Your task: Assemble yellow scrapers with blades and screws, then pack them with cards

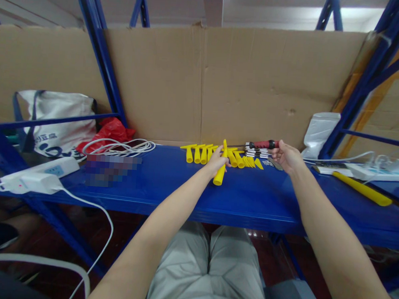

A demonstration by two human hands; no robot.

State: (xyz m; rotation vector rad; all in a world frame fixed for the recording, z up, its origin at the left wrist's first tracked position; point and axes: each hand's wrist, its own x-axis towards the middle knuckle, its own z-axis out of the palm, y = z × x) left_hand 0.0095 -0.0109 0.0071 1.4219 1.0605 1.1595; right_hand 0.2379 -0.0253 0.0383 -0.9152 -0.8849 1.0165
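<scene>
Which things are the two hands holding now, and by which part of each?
The left hand holds a yellow piece near its middle; the right hand holds a red-and-black screwdriver by its handle's end.

Free room on the shelf point(257, 196), yellow pieces point(233, 159) (seemingly close-packed) behind.

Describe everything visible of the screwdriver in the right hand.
The screwdriver has a dark red handle with black sections near both ends and a thin, dark, metallic-looking shaft. It is held nearly level over the blue tabletop, its shaft pointing left. The right hand grips the rear of the handle. The shaft runs toward the yellow piece in the left hand; whether the tip touches it is too small to tell.
</scene>
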